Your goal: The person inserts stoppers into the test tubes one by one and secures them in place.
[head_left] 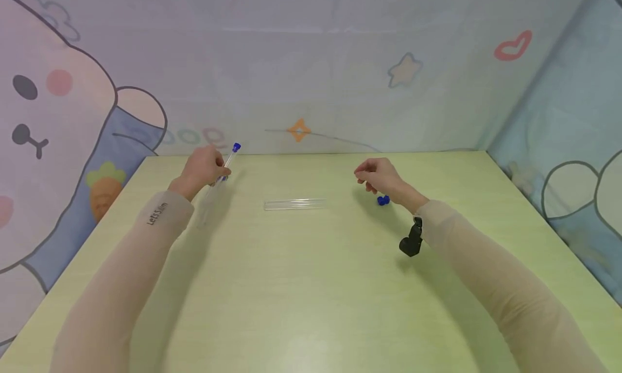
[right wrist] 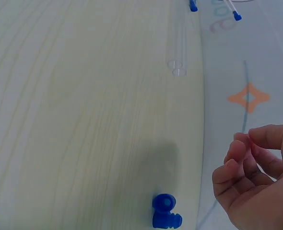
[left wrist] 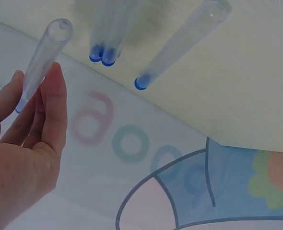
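My left hand (head_left: 204,167) pinches a clear test tube (left wrist: 44,52) between thumb and fingers, raised at the table's far left. Its blue cap (head_left: 236,147) points away from me. Below that hand, a side-by-side pair of capped tubes (left wrist: 113,33) and a single capped tube (left wrist: 180,43) lie on the table. My right hand (head_left: 381,176) hovers at the right with loosely curled fingers, thumb near the index fingertip, and nothing visible between them. Two loose blue caps (head_left: 383,200) lie just below it. Between the hands rest two clear tubes (head_left: 294,204) with uncapped right ends.
The pale wooden table (head_left: 301,281) ends at a printed cloth backdrop (head_left: 330,65) along its far edge. More cloth hangs at both sides. A small black device (head_left: 411,241) hangs at the right wrist.
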`<state>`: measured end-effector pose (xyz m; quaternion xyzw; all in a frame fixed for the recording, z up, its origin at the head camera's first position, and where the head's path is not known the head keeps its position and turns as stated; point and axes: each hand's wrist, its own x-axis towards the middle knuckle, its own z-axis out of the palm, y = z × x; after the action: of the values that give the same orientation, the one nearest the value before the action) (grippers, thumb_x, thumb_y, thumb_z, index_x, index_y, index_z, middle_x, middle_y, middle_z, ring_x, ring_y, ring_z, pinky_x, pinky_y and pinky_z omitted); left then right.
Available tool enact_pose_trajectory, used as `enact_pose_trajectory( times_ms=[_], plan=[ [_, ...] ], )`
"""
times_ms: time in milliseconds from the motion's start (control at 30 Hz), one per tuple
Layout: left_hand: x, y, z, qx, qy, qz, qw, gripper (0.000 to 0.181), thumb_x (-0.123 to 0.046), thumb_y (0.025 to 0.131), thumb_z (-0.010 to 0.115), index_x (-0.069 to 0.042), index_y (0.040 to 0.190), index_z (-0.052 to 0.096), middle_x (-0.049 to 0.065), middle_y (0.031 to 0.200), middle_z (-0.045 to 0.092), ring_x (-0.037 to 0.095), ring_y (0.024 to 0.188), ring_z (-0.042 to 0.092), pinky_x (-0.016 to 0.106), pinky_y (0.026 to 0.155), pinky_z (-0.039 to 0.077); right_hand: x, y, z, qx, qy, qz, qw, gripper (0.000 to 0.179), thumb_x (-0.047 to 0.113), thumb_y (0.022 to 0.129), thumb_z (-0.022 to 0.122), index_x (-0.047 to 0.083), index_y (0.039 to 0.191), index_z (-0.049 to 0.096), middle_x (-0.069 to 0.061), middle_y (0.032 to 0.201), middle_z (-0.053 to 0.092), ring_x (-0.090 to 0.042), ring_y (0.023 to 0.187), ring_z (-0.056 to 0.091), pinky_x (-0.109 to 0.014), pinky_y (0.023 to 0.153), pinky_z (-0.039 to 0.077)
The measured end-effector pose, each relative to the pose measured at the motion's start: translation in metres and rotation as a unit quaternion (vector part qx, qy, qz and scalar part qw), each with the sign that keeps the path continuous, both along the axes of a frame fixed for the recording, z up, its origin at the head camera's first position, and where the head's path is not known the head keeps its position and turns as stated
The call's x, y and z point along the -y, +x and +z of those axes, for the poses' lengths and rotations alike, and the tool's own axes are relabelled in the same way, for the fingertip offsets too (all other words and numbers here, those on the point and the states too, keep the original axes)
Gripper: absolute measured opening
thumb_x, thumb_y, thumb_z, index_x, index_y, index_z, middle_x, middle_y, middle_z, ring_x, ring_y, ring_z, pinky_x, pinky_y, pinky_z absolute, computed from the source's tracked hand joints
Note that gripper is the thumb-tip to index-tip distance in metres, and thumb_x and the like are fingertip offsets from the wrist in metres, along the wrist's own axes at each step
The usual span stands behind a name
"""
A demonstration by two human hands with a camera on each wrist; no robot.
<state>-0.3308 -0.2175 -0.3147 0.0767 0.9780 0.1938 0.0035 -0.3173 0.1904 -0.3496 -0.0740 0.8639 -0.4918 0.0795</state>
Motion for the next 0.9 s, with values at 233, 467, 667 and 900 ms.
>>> enact_pose_trajectory(
  times_ms=[233, 467, 667, 900],
  plan=[
    [0.012, 0.004, -0.002, 0.033, -0.017, 0.057, 0.9977, 0.022, -0.014, 0.089, 0.068, 0.008, 0.090, 0.068, 0.026, 0.098, 0.069, 0.022, 0.053, 0.064, 0.030, 0.054, 0.048, -0.011, 0.000, 0.000, -0.100, 0.175, 0.030, 0.9790, 0.023, 0.013, 0.097, 0.052, -0.004, 0.105, 0.065, -0.022, 0.097, 0.067, -0.026, 0.077, 0.060, -0.031, 0.068, 0.048],
    [0.022, 0.008, -0.005, 0.039, -0.029, 0.098, 0.9940, 0.021, -0.012, 0.085, 0.070, 0.008, 0.089, 0.066, 0.020, 0.077, 0.069, 0.018, 0.047, 0.060, 0.030, 0.050, 0.048, -0.020, 0.001, 0.001, -0.104, 0.267, 0.021, 0.9579, 0.026, 0.012, 0.096, 0.049, -0.004, 0.103, 0.068, -0.019, 0.098, 0.068, -0.025, 0.076, 0.061, -0.036, 0.067, 0.049],
    [0.026, 0.011, -0.008, 0.077, -0.040, 0.125, 0.9883, 0.021, -0.013, 0.087, 0.068, 0.006, 0.091, 0.059, 0.010, 0.057, 0.060, 0.016, 0.045, 0.055, 0.028, 0.049, 0.044, -0.027, 0.001, 0.004, -0.095, 0.299, 0.028, 0.9490, 0.026, 0.010, 0.094, 0.048, -0.003, 0.101, 0.070, -0.018, 0.095, 0.069, -0.018, 0.065, 0.055, -0.027, 0.054, 0.042],
    [0.027, 0.015, -0.012, 0.099, -0.049, 0.123, 0.9863, 0.024, -0.012, 0.088, 0.066, 0.009, 0.098, 0.058, 0.009, 0.053, 0.058, 0.015, 0.044, 0.055, 0.027, 0.049, 0.043, -0.030, 0.002, 0.009, -0.057, 0.325, 0.059, 0.9423, 0.023, 0.013, 0.093, 0.055, -0.002, 0.098, 0.072, -0.019, 0.093, 0.072, -0.016, 0.063, 0.054, -0.028, 0.057, 0.043]
  ],
)
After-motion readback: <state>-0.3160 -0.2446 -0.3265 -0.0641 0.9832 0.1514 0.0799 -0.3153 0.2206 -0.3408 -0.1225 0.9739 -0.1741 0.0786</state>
